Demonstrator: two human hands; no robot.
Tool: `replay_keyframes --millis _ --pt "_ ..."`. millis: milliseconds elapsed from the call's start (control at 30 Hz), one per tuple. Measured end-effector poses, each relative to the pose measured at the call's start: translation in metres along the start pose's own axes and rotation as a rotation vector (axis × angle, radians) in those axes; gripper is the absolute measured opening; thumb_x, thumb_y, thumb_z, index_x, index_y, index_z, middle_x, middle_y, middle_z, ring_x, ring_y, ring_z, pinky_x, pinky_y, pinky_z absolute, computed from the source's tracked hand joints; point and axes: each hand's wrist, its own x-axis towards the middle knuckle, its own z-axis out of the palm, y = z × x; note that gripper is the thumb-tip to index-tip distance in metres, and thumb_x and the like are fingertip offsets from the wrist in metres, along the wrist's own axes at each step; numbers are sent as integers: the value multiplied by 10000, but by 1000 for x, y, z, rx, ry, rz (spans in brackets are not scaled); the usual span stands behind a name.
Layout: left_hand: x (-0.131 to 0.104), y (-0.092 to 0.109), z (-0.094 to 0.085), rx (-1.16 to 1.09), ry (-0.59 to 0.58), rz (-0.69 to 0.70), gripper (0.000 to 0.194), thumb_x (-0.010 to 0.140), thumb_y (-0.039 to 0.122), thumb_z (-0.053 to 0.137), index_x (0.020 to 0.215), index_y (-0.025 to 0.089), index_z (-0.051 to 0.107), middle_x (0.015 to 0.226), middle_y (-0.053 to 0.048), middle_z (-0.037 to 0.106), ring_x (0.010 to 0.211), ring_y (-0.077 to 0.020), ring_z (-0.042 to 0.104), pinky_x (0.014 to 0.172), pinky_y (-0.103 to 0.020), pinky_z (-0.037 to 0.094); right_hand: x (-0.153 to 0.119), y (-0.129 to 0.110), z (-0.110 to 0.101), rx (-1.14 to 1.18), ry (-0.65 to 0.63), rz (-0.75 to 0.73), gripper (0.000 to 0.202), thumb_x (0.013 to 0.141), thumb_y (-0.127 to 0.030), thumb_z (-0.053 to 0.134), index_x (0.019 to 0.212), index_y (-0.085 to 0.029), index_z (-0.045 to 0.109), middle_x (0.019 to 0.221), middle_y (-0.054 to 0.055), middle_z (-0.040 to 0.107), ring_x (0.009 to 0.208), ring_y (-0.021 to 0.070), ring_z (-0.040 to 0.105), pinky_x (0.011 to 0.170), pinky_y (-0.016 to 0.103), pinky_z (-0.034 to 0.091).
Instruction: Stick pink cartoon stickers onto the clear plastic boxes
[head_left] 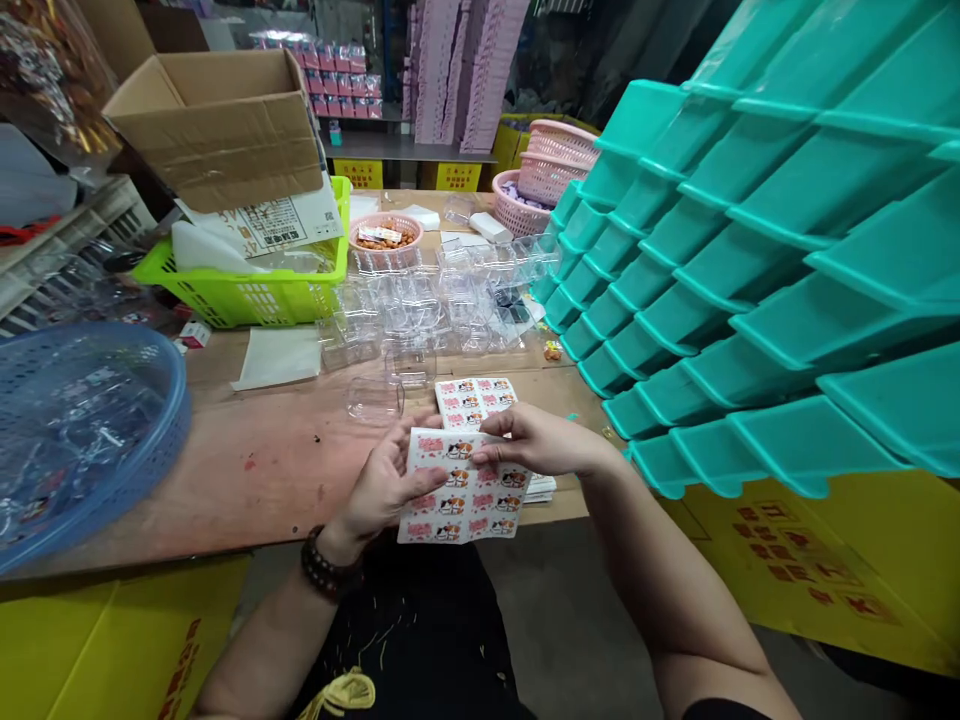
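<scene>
A sticker sheet (461,505) printed with rows of cartoon cats and pink lettering is held in front of me at the table edge. My left hand (386,478) grips its left side, the thumb lying over the front. At the top right of the sheet, my right hand (529,440) pinches it between thumb and fingers. Behind it lies a stack of similar sticker sheets (474,398) on the table, partly hidden by the held sheet and my right hand. Beyond my left hand sits a clear plastic box (375,400).
Many clear plastic boxes (420,305) spread across the table's middle. Stacked teal bins (750,260) rise on the right. At left are a blue basket (169,400) and a lime-green basket (262,295) with a cardboard box (225,150). A pink basket (386,255) stands farther back.
</scene>
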Motion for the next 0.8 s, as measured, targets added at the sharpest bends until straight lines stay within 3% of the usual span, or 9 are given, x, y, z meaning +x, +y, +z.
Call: replay_keyframes --millis 67,200,367,567,667,800 --pt "3 -3 5 87 -41 -50 565 576 267 913 1088 148 707 961 -88 757 807 -205 709 751 -310 578 2 -10 7 -87 25 -3 401 839 -533 629 747 -147 687 690 35 671 596 124 543 540 252 376" --pt "14 -10 1 160 -38 -3 429 618 433 878 886 115 775 727 -78 752 631 -179 685 659 -296 567 1 -20 20 -222 289 -111 301 771 -439 741 902 -169 720 925 70 725 821 184 620 694 290 445" --pt "17 -17 -6 277 -48 105 399 624 477 864 802 126 798 695 -75 749 642 -159 673 652 -253 547 3 -21 35 29 342 -88 391 797 -549 681 783 -160 704 715 35 671 660 144 588 616 276 452" --pt "21 -24 -9 250 0 115 441 614 542 844 726 121 770 631 -47 714 577 -140 630 564 -237 509 6 -12 46 104 491 -159 398 786 -577 689 776 -180 716 735 39 700 681 157 619 637 288 474" --pt "25 -31 -9 230 44 70 475 571 563 854 677 114 742 625 -41 704 537 -132 603 528 -241 485 8 -3 50 -101 660 -203 298 865 -493 646 788 -214 720 754 38 727 725 177 645 818 374 485" --pt "33 -40 -4 190 -49 -44 488 512 486 910 796 114 770 769 -73 753 656 -173 669 684 -298 540 11 18 53 -581 979 -242 151 916 -328 607 818 -272 708 1020 41 751 1027 246 637 1108 570 260"
